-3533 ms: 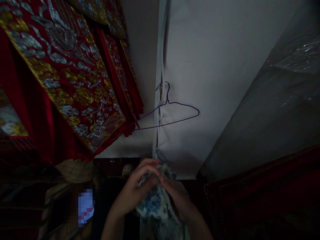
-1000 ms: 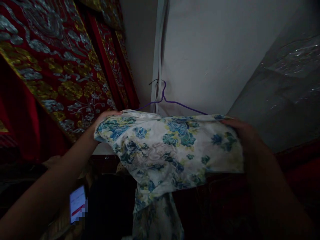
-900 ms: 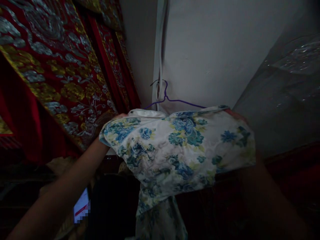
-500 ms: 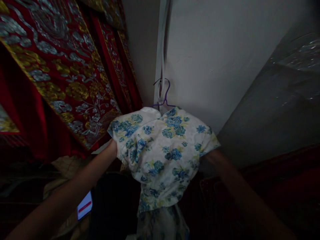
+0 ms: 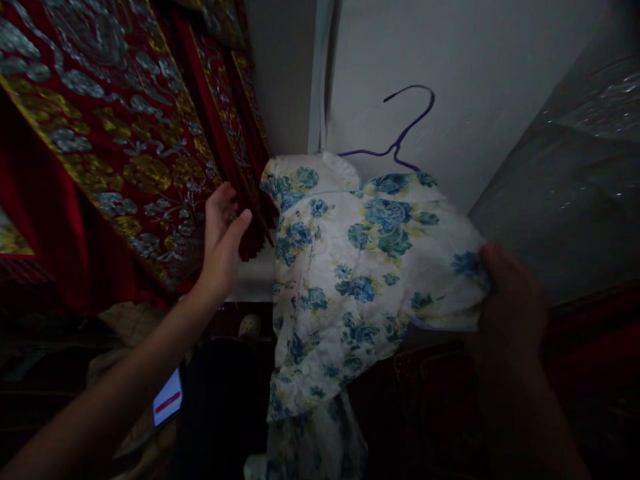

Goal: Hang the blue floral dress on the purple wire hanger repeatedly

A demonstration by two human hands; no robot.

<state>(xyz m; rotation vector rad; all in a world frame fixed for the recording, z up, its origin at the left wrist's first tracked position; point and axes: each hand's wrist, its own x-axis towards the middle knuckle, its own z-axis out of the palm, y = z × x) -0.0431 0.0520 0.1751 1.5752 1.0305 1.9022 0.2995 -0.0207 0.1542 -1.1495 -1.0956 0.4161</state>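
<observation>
A white short-sleeved blouse (image 5: 345,267) with blue and green flowers hangs tilted on a purple wire hanger (image 5: 399,143). The hanger's hook stands free against the pale wall. My right hand (image 5: 513,303) pinches the end of the sleeve on the right and holds it stretched out sideways. To the left of the garment, my left hand (image 5: 224,237) is raised with its fingers apart, touching nothing. More flowered cloth (image 5: 315,440) in the same print hangs below the blouse, dim and partly in shadow.
Red cloth with gold and silver embroidery (image 5: 135,153) drapes on the left. A white strap (image 5: 323,80) runs down the wall (image 5: 465,80). A lit phone (image 5: 167,400) lies at lower left. Clear plastic sheeting (image 5: 595,153) covers something on the right.
Both hands have come out from inside the blouse's sleeves. My right hand now grips the right sleeve. The hanger and blouse have shifted up and right, the hook away from the strap.
</observation>
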